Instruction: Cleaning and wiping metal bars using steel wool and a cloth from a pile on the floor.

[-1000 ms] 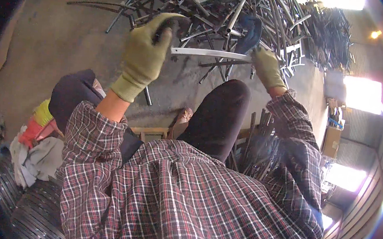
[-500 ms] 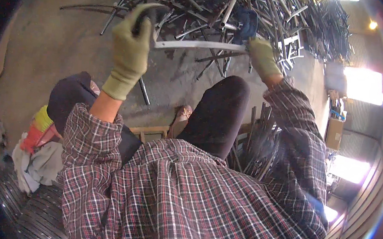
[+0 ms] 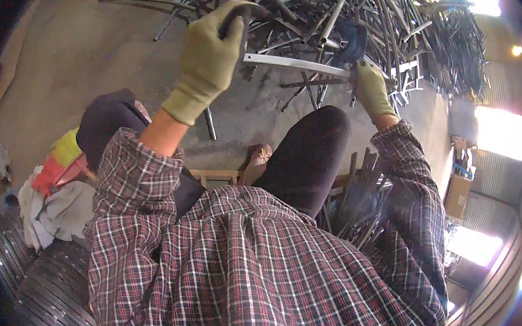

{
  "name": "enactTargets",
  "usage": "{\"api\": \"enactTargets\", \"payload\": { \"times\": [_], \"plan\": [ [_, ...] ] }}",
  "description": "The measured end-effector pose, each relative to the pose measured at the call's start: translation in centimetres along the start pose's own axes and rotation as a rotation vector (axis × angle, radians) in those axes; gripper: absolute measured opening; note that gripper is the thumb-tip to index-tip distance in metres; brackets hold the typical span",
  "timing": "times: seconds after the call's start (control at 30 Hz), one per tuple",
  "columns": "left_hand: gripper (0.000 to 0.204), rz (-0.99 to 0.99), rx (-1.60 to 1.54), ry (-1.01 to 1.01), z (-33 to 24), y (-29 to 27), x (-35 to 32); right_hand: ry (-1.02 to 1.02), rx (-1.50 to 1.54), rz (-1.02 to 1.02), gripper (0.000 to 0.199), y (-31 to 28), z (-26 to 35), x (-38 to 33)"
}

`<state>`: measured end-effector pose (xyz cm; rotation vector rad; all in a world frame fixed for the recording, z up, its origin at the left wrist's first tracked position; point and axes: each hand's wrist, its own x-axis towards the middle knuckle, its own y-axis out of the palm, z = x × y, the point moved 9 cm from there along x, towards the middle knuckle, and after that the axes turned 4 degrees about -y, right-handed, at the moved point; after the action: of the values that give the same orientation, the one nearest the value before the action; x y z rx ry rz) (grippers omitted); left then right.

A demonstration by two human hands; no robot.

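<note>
A pale, flat metal bar (image 3: 298, 63), slightly curved, spans the gap between my two gloved hands. My left hand (image 3: 211, 56), in a light green glove with a dark palm, is closed at the bar's left end; its thumb and fingers curl round and hide that end. At the bar's right end is my right hand (image 3: 374, 91), in a matching glove, its fingers closed and partly hidden. A dark blue cloth-like piece (image 3: 350, 43) shows just beyond those fingers; I cannot tell whether it is held too.
Beyond my hands lies a large tangled heap of metal tubes and bars (image 3: 397, 27). More thin bars (image 3: 361, 200) stand by my right leg. At left are grey and coloured cloths (image 3: 67, 210) and stacked dark metal strips (image 3: 52, 288). A cardboard box (image 3: 457, 197) is at right.
In the picture, both hands and the bar have shifted right, the left hand more, so less of the bar shows between them. The whole view has also shifted slightly.
</note>
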<state>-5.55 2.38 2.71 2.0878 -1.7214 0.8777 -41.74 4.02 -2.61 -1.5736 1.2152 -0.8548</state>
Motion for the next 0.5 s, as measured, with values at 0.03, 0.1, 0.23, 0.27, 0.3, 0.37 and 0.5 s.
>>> {"api": "enactTargets", "payload": {
  "times": [0.03, 0.1, 0.23, 0.27, 0.3, 0.37, 0.5],
  "plan": [
    [0.019, 0.000, 0.012, 0.002, 0.5, -0.3, 0.5, 0.070, -0.021, 0.044, 0.025, 0.5, 0.9, 0.4],
    [0.019, 0.057, -0.183, -0.209, 3.3, -1.0, 0.2, -0.029, 0.322, -0.217, 0.024, -3.4, 8.7, 3.2],
    [0.028, 0.134, -0.259, -0.009, 1.0, 2.1, 1.2, -0.235, 0.229, -0.364, 0.030, -2.0, 23.5, 11.9],
    [0.030, 0.034, -0.084, -0.096, 5.1, 0.7, 0.0, -0.300, 0.276, -0.396, 0.031, -3.3, 25.6, 12.1],
    [0.032, -0.003, -0.148, -0.211, 8.7, -1.0, -0.7, -0.367, 0.330, -0.426, 0.032, -5.9, 28.0, 11.4],
    [0.037, 0.097, -0.045, -0.052, 6.6, -0.6, 0.4, -0.287, 0.337, -0.332, 0.029, -6.2, 23.3, 9.4],
    [0.033, 0.151, -0.044, -0.203, 2.6, -0.3, 2.8, -0.037, 0.529, -0.249, 0.033, -3.7, 9.3, 4.3]
  ]
}}
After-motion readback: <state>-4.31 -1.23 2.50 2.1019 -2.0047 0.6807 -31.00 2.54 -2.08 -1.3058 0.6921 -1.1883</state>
